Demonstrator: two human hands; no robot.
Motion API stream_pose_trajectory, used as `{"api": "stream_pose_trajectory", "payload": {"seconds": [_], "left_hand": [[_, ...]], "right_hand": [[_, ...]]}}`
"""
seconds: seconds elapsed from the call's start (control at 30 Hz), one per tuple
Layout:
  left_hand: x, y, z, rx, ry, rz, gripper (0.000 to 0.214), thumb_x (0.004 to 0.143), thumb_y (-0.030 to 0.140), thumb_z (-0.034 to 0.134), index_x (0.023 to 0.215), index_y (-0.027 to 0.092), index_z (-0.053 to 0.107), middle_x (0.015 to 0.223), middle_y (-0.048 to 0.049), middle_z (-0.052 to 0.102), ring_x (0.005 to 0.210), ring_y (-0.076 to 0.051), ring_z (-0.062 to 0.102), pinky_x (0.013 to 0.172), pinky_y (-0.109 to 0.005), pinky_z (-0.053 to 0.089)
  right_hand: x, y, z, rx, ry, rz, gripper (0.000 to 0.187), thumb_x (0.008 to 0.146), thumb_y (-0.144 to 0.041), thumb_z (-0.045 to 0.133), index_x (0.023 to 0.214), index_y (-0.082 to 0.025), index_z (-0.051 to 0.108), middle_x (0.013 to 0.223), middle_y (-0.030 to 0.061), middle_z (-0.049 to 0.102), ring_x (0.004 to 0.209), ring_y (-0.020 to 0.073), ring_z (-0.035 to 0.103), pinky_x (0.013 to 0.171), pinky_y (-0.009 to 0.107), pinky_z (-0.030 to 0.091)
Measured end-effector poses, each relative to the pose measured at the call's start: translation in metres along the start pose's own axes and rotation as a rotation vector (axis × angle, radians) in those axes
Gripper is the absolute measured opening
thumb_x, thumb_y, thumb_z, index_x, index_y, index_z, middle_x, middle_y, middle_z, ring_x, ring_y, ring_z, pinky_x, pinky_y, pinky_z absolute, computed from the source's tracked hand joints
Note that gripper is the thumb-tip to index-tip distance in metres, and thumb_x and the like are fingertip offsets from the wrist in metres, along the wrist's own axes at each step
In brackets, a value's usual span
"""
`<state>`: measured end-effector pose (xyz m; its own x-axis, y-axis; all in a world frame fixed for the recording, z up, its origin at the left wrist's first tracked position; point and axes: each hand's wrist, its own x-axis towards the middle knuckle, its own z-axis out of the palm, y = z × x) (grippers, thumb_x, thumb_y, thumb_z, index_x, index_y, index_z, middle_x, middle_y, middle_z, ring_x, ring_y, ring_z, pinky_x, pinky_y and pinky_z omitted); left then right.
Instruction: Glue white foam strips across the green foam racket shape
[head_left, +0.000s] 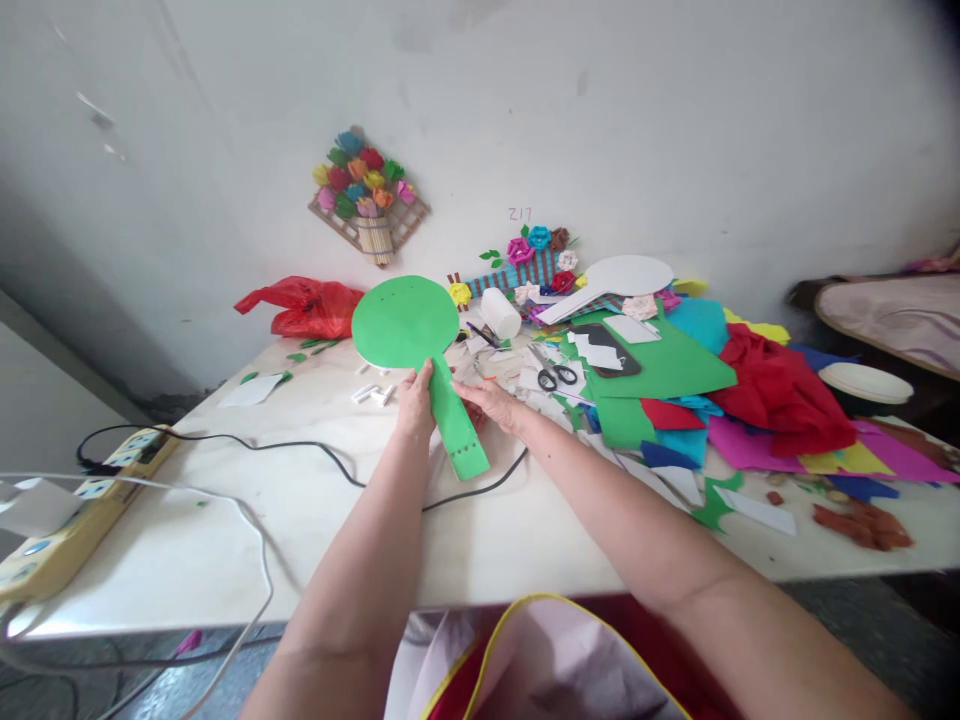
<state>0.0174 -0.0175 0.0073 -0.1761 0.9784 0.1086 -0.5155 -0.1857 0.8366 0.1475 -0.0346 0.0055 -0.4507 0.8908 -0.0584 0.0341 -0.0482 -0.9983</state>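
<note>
In the head view, a green paddle-shaped piece (405,322) is at the middle of the table (300,545), its round, flat head turned towards the wall and its straight handle pointing back to the person. The face looks smooth and matt, like foam or card, with a row of small dark dots near the handle's end and a few more close to the upper rim. The left hand (415,402) holds the handle just below the round head: the thumb lies on the green face, and the other fingers are mostly hidden. The right hand (491,405) has its fingers stretched and close together, touching the handle's right edge; I cannot tell if they pinch it. To the right lies a similar white paddle shape (634,273), near a rigid white cylinder (501,315). Scissors (556,372) with black ring handles rest among thin, irregular paper scraps. Beside them, a dark flat slab with rounded corners (616,362) lies on an angular green sheet (686,362), and further right is a soft, wrinkled red heap (784,390). At the left are a shiny, creased red plastic bag (315,312), a long yellow power strip (142,450) and a thin black cable (300,443), which curves across the pale, smooth tabletop.
</note>
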Motion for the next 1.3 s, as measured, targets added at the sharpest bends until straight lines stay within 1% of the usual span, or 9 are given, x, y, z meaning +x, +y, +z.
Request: {"api": "stream_pose_trajectory", "payload": {"seconds": [0.17,0.3,0.43,0.57,0.77,0.9,1.03,1.17,1.3], "left_hand": [[0.001,0.003,0.000,0.005,0.026,0.034,0.037,0.058,0.040,0.069,0.079,0.012,0.057,0.062,-0.0049,0.065,0.052,-0.015,0.059,0.050,-0.025,0.047],[-0.002,0.004,0.002,0.024,-0.063,0.025,0.037,0.054,0.037,0.073,0.078,0.014,0.056,0.058,-0.0023,0.063,0.054,-0.016,0.061,0.049,-0.024,0.046],[-0.003,0.004,0.001,0.092,-0.116,0.010,0.036,0.048,0.029,0.077,0.072,0.014,0.054,0.054,-0.0008,0.060,0.048,-0.015,0.058,0.045,-0.023,0.045],[0.001,0.002,-0.002,0.070,-0.081,0.040,0.036,0.048,0.027,0.077,0.072,0.015,0.053,0.054,0.0010,0.060,0.046,-0.012,0.056,0.045,-0.022,0.044],[0.001,-0.001,0.000,0.081,-0.121,0.039,0.036,0.048,0.028,0.077,0.073,0.014,0.054,0.056,0.0000,0.060,0.048,-0.013,0.057,0.049,-0.025,0.046],[-0.003,-0.002,0.005,0.096,-0.177,0.028,0.036,0.050,0.028,0.076,0.074,0.015,0.053,0.057,-0.0003,0.060,0.049,-0.014,0.057,0.048,-0.025,0.046],[-0.006,-0.001,0.007,0.099,-0.206,0.038,0.035,0.053,0.030,0.075,0.076,0.016,0.053,0.057,0.0000,0.059,0.048,-0.013,0.056,0.048,-0.025,0.045],[-0.004,-0.002,0.006,0.142,-0.201,0.072,0.045,0.044,0.024,0.078,0.081,0.016,0.052,0.061,0.0021,0.059,0.049,-0.012,0.055,0.050,-0.024,0.044],[0.000,-0.003,0.004,0.188,-0.162,0.128,0.048,0.041,0.020,0.078,0.081,0.017,0.051,0.061,0.0046,0.057,0.050,-0.010,0.054,0.051,-0.022,0.043]], "right_hand": [[0.003,0.005,-0.003,-0.123,-0.015,-0.088,0.037,0.060,-0.049,0.066,0.051,-0.016,0.051,0.044,-0.0027,0.051,0.039,0.0084,0.042,0.041,0.022,0.030],[0.005,0.005,-0.001,-0.096,0.024,-0.142,0.036,0.063,-0.045,0.065,0.049,-0.016,0.050,0.041,-0.0044,0.046,0.039,0.0073,0.040,0.040,0.021,0.028],[0.003,0.004,-0.002,-0.085,0.016,-0.125,0.037,0.062,-0.047,0.065,0.049,-0.016,0.050,0.041,-0.0032,0.048,0.039,0.0079,0.041,0.039,0.021,0.029],[-0.001,0.000,-0.007,-0.005,-0.050,-0.010,0.047,0.071,-0.060,0.048,0.061,-0.015,0.058,0.048,0.0014,0.056,0.042,0.0114,0.049,0.039,0.022,0.033],[-0.003,-0.005,-0.006,0.037,0.017,-0.058,0.039,0.065,-0.053,0.059,0.062,-0.015,0.058,0.049,0.0003,0.058,0.044,0.0106,0.051,0.041,0.021,0.034],[0.000,-0.002,0.000,0.057,0.132,-0.114,0.031,0.058,-0.043,0.067,0.054,-0.015,0.053,0.045,-0.0033,0.053,0.043,0.0089,0.047,0.044,0.021,0.035],[0.002,0.000,0.003,0.057,0.204,-0.126,0.025,0.059,-0.036,0.064,0.051,-0.016,0.051,0.043,-0.0049,0.050,0.042,0.0083,0.045,0.044,0.021,0.034],[0.004,0.003,0.002,0.039,0.248,-0.122,0.023,0.062,-0.032,0.062,0.051,-0.016,0.050,0.042,-0.0046,0.049,0.041,0.0084,0.045,0.042,0.021,0.033],[0.006,0.006,-0.001,0.051,0.145,-0.093,0.024,0.064,-0.037,0.063,0.059,-0.015,0.055,0.047,-0.0026,0.055,0.043,0.0095,0.048,0.042,0.021,0.036]]}}
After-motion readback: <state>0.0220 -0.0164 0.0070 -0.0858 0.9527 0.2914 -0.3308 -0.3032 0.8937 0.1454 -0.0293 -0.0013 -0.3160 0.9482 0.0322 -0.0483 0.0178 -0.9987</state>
